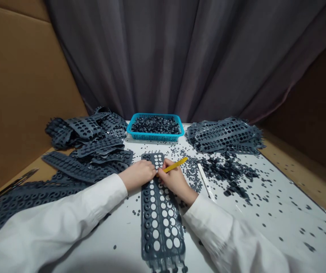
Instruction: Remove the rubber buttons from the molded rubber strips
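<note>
A long dark grey rubber sheet (161, 212) with rows of round holes lies lengthwise in front of me. White tabletop shows through many of the holes, while the left row still holds ring-shaped rubber pieces. My left hand (140, 173) rests over the upper part of the sheet, its fingers bent together and gripping it; what lies under the fingertips is hidden. In my right hand (174, 178) is a slim yellow stick-like tool (177, 164), held like a pen with its lower end at the sheet, close to the left fingertips.
Behind the sheet stands a blue basket (155, 137) of small dark rubber pieces. Piled rubber sheets (94, 142) lie left; stacked perforated sheets (225, 133) lie back right. Loose black pieces (228, 168), small discs and a white strip (206, 182) are at right. Dark tweezers-like tools (14, 185) lie far left.
</note>
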The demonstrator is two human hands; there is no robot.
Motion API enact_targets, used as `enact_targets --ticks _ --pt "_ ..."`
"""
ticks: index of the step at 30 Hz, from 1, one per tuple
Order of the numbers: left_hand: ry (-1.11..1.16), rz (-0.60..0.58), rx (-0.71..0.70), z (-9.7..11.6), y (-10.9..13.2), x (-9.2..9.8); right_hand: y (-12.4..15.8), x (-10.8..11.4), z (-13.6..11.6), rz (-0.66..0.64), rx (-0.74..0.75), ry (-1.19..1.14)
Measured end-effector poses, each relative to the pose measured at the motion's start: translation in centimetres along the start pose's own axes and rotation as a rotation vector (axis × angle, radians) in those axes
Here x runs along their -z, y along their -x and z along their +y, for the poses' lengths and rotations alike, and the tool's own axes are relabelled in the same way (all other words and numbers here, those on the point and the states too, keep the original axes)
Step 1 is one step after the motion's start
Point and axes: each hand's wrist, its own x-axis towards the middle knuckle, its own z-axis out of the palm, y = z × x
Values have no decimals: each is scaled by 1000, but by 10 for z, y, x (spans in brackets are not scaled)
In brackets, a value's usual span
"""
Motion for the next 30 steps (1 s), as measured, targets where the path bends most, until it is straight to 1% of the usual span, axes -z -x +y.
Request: enact_targets --ticks 3,5,7,11,13,14,17,20,23,26,30 --pt "118 57 25 -2 4 -1 1 1 0 5 -14 -5" --pt "222 110 66 -7 7 1 1 1 -1 -3 -35 -19" --pt "332 191 146 -17 10 4 2 1 -3 -16 -56 -40" --pt "539 403 363 -40 12 11 2 1 -3 -18 -69 -68" --pt "640 458 440 -47 11 13 2 0 -2 -19 -68 -77" --pt "686 462 464 -49 9 13 2 0 -1 -23 -64 -82" --pt "778 403 488 -46 2 8 1 0 1 -6 -61 -77" --pt "776 297 474 -39 -4 1 -1 1 -2 62 -53 -30" --pt "690 216 420 -33 -6 -1 -3 1 -5 75 -42 -24" --pt "554 160 327 -28 -3 1 -4 0 -6 46 -58 -47" --pt "376 97 224 -22 1 5 -6 -3 -3 53 -27 6"
